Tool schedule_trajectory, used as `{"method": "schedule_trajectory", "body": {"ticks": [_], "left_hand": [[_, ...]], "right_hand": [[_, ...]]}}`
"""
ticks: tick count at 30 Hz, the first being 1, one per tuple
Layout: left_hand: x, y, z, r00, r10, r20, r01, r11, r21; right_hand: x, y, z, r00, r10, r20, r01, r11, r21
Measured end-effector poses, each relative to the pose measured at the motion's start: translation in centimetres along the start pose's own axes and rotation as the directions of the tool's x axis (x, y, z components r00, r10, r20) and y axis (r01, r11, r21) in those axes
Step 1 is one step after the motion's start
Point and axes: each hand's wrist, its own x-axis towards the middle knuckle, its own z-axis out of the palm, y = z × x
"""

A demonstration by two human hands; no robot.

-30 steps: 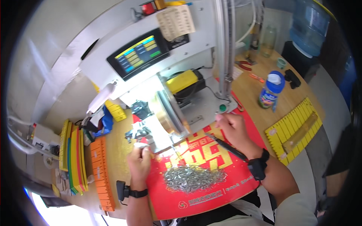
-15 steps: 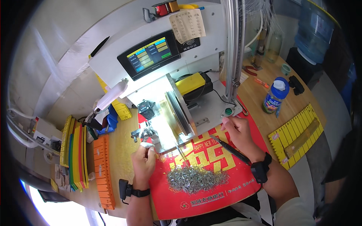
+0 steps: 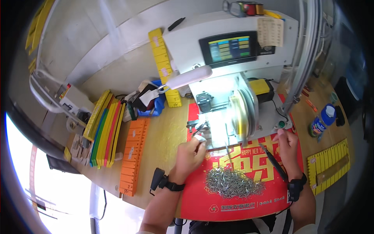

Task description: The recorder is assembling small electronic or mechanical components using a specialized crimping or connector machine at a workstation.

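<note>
My left hand [image 3: 190, 158] is closed in a pinch at the left front of a bench machine [image 3: 218, 134], with something white [image 3: 200, 138] at its fingertips. What it pinches is too small to make out. Curled beside a green push button [image 3: 281, 124] is my right hand [image 3: 287, 147], its thumb close to the button and nothing showing in it. Between the hands, a heap of short silvery metal pieces [image 3: 233, 183] lies on a red printed mat [image 3: 241, 208]. Behind it stands a brightly lit round wheel [image 3: 243, 115]. A black pen-like tool [image 3: 273, 162] lies left of my right wrist.
A white lamp [image 3: 189, 78] reaches over the machine, below a screen [image 3: 230, 48]. Orange strips [image 3: 132, 158] and upright coloured boards [image 3: 105, 132] stand left, near a blue bin [image 3: 157, 107]. At right are a blue-lidded jar [image 3: 322, 120] and a yellow marked board [image 3: 329, 167].
My view has swung left, so the machine and mat sit further right in the picture. Both hands keep about the same places at the machine, left at its front, right by the button.
</note>
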Motion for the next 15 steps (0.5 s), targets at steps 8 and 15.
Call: {"method": "schedule_trajectory", "body": {"ticks": [8,15], "left_hand": [[-0.1,0.3,-0.4,0.992,0.111,0.062,-0.111,0.994,0.001],[-0.1,1.3,-1.8,0.921,0.364,0.137,-0.368,0.930,0.004]], "right_hand": [[-0.3,0.8,-0.2,0.993,0.062,-0.097,-0.058,0.997,0.044],[-3.8,-3.1,-5.2,1.000,0.026,-0.011,-0.026,1.000,-0.011]]}}
